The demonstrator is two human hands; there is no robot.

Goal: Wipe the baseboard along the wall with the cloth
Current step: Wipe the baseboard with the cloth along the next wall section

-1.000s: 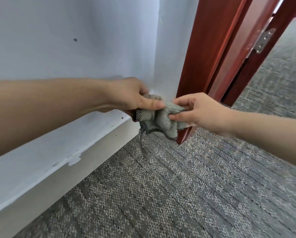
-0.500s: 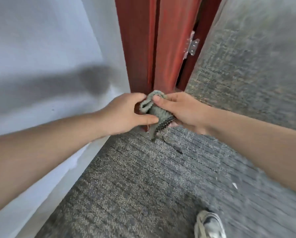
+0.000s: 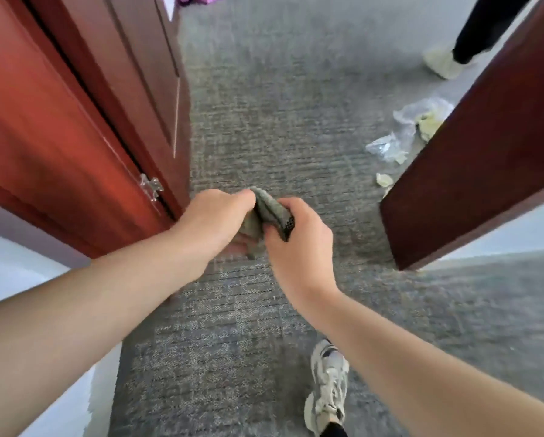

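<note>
Doorway: door (image 3: 75,121) left, doorpost (image 3: 485,152) right, carpet (image 3: 280,105) between. Cloth (image 3: 270,212) mid-doorway, between left hand (image 3: 213,225) and right hand (image 3: 299,244). Shoe (image 3: 329,389) on carpet, bottom edge. Litter (image 3: 406,130) on carpet behind doorpost.

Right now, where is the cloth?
In the head view the cloth is near the middle, bunched between the left hand and the right hand, which both grip it above the grey carpet, just right of the red door.
</note>
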